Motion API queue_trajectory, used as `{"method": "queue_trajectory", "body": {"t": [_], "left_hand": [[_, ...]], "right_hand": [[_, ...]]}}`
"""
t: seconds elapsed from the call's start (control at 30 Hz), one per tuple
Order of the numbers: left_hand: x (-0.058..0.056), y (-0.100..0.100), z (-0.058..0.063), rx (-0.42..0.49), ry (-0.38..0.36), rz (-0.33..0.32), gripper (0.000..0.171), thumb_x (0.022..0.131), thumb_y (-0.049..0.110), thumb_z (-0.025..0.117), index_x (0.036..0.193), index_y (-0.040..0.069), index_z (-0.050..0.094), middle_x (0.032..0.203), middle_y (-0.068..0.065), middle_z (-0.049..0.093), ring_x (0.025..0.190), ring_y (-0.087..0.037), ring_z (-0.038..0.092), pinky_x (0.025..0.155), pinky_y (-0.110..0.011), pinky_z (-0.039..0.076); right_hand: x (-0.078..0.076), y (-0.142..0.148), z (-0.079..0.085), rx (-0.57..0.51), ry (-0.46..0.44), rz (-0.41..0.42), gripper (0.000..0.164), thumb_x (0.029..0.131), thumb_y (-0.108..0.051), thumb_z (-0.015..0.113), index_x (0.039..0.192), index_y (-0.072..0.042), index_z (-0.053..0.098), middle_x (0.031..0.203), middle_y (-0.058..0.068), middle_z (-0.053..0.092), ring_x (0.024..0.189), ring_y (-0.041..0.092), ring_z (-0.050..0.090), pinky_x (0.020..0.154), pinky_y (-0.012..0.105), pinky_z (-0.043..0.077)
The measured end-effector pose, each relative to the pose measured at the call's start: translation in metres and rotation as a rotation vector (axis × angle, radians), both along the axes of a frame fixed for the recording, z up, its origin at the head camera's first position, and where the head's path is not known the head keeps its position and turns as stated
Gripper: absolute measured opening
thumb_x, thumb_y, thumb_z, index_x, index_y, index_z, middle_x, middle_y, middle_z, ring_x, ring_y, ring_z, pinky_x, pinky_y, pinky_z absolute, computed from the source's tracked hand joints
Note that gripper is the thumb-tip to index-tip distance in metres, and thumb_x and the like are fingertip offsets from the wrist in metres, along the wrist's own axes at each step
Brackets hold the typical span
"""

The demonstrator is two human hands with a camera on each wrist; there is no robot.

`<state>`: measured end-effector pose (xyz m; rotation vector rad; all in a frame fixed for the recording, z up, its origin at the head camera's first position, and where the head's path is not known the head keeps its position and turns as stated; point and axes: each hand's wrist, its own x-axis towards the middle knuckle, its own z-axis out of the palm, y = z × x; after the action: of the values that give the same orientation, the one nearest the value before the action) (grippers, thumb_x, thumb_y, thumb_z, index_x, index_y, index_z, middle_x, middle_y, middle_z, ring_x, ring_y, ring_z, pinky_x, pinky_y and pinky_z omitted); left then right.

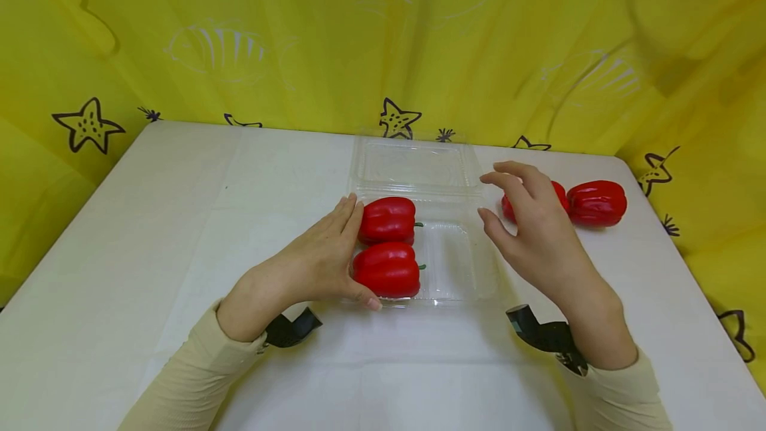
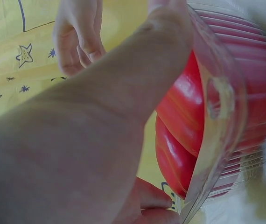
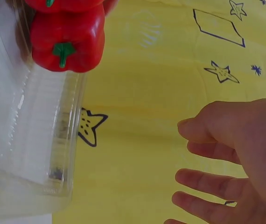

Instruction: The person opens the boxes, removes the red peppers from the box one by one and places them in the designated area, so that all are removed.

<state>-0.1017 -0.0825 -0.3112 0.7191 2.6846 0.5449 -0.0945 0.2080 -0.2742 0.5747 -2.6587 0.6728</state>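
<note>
Your left hand (image 1: 323, 255), fingers straight, rests along the left side of the box (image 1: 453, 261), two peppers (image 1: 385, 270) inside, mid-frame. Your right hand (image 1: 538, 238), empty, fingers loosely bent, is nearer the loose peppers (image 1: 597, 203), frame right; outer one lies sideways.

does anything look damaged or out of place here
Nothing stands out. Two red peppers lie side by side in the clear container; two more peppers sit on the table, one partly behind the right hand.
</note>
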Motion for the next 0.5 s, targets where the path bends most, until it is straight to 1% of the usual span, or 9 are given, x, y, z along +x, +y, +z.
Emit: {"method": "queue_trajectory", "body": {"t": [0.13,0.3,0.5], "left_hand": [[0.0,0.0,0.0,0.001,0.0,0.0,0.137,0.062,0.061,0.086,0.157,-0.004,0.011,0.166,-0.021,0.007,0.154,-0.038,0.007,0.121,-0.05,0.028],[-0.001,0.0,0.0,0.0,-0.006,0.005,0.137,0.062,0.061,0.086,0.157,-0.004,0.011,0.166,-0.021,0.007,0.155,-0.038,0.008,0.119,-0.05,0.03],[-0.001,0.0,0.0,0.004,-0.006,0.003,0.137,0.062,0.061,0.086,0.157,-0.004,0.011,0.166,-0.02,0.007,0.154,-0.038,0.008,0.119,-0.051,0.031]], "right_hand": [[0.001,-0.005,-0.002,0.016,0.007,0.027,0.044,0.084,-0.002,0.074,0.126,-0.004,0.059,0.139,0.018,0.051,0.13,0.037,0.046,0.095,0.058,0.052],[0.002,-0.01,-0.004,0.029,0.012,0.051,0.045,0.083,-0.002,0.074,0.125,-0.005,0.059,0.138,0.018,0.051,0.13,0.037,0.046,0.099,0.059,0.049],[0.005,-0.02,-0.008,0.064,0.014,0.101,0.047,0.083,-0.004,0.076,0.127,-0.005,0.058,0.138,0.017,0.05,0.13,0.035,0.047,0.096,0.055,0.053]]}}
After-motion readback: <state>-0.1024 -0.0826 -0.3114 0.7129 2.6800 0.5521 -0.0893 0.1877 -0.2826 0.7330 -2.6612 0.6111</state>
